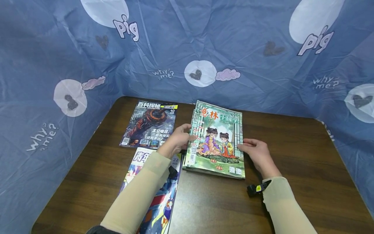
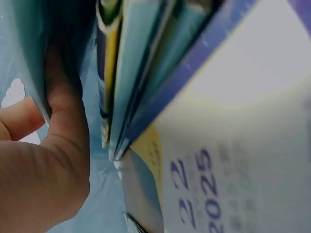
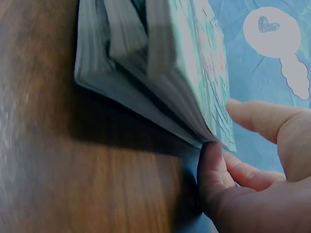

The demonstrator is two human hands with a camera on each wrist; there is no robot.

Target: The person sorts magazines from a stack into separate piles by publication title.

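Note:
A green magazine with two cartoon children on its cover tops a stack of magazines in the middle of the table. My left hand holds its left edge; the left wrist view shows that hand with a finger under the cover side and the thumb on the other face, apart from the magazines below. At the right edge, my right hand pinches the green magazine between a thumb on top and fingers beneath. How many magazines that pinch takes in, I cannot tell.
Left of the stack lies a dark magazine with a red machine on its cover. Nearer, partly under my left forearm, is a colourful magazine marked 22. Blue printed cloth hangs around the brown wooden table.

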